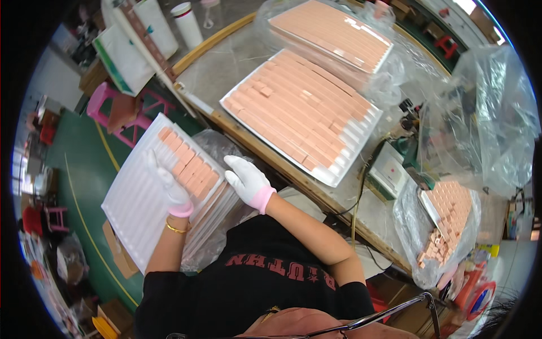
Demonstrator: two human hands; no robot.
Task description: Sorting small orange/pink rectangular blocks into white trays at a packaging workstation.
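Note:
My left hand [171, 189], in a white glove with a pink cuff, lies over a white ribbed plastic tray [132, 195], its fingers stretched out along the left side of several peach-coloured rectangular blocks [189, 164]. These blocks stand in short rows at the tray's right end; the rest of its grooves show bare. My right hand [247, 179], gloved the same way, rests at the tray's right edge with its fingers extended and slightly apart. Beneath this tray is a stack of similar trays [212, 217], partly hidden by my arms. Neither hand visibly grips a block.
A wood-edged table [206, 73] holds a nearly full tray of peach blocks [299, 110] and another wrapped in plastic [333, 31]. To the right are a small machine [389, 169], clear plastic sheeting [480, 118] and loose blocks [437, 248]. A pink stool [101, 104] stands at left.

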